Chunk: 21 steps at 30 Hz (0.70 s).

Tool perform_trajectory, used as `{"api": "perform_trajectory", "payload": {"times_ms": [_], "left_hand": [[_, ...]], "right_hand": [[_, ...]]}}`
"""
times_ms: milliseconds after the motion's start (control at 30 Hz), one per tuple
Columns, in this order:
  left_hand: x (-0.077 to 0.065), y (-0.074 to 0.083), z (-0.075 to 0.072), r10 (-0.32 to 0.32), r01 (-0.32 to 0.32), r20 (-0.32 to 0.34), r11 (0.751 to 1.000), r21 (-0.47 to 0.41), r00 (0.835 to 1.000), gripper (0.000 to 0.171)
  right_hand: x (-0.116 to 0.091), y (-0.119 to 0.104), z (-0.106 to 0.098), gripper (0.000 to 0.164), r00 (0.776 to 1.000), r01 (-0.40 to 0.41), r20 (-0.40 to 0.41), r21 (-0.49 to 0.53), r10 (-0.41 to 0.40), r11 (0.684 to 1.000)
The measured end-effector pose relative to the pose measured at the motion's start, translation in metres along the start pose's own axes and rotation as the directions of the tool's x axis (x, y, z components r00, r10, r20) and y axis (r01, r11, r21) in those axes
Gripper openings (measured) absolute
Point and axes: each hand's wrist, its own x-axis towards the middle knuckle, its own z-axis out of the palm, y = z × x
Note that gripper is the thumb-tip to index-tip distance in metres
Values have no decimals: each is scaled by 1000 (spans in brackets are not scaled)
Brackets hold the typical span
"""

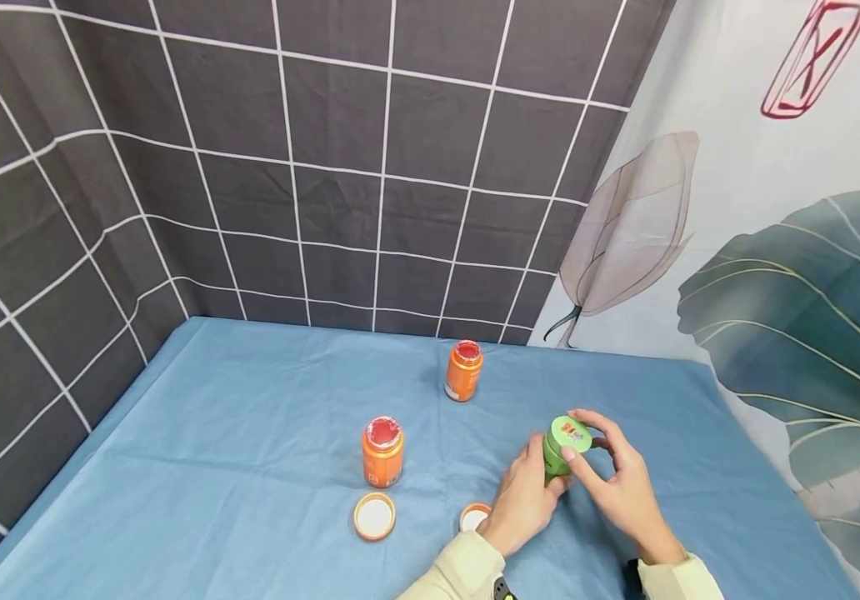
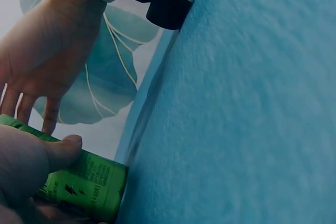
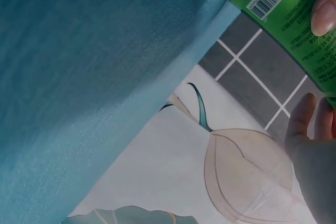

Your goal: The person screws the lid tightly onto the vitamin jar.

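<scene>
A green bottle (image 1: pixel 554 458) with a green lid (image 1: pixel 572 433) stands upright on the blue cloth, right of centre. My left hand (image 1: pixel 523 500) grips the bottle's body from the left; its thumb lies across the printed label in the left wrist view. From the right, my right hand (image 1: pixel 617 479) holds the lid's rim between thumb and fingers. The right wrist view shows a barcode near the base of the bottle (image 3: pixel 294 19). Partly hidden behind my left forearm is an orange lid (image 1: pixel 473 518), lying with its white inside up.
To the left stands an open orange bottle (image 1: pixel 382 454), with another upturned orange lid (image 1: pixel 374 517) in front of it. A second open orange bottle (image 1: pixel 463 372) stands farther back. Grid-patterned dark fabric (image 1: pixel 340 208) and leaf-printed white fabric (image 1: pixel 737 208) hang behind the blue cloth (image 1: pixel 250 467).
</scene>
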Motion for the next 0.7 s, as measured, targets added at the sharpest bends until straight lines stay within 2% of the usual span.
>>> {"api": "perform_trajectory", "payload": {"times_ms": [200,400,700], "left_hand": [[0,0,1,3,-3,9,1000,-1,1000,45],[0,-1,1,8,-8,16,1000,3,1000,45],[-1,1,1,35,-34,-27,999,30,999,44]], "right_hand": [[0,-1,0,54,999,-48,-15,-21,48,999],[0,-2,1,57,999,-53,-17,-51,52,997],[0,-1,1,52,998,57,-12,-28,-58,998]]}}
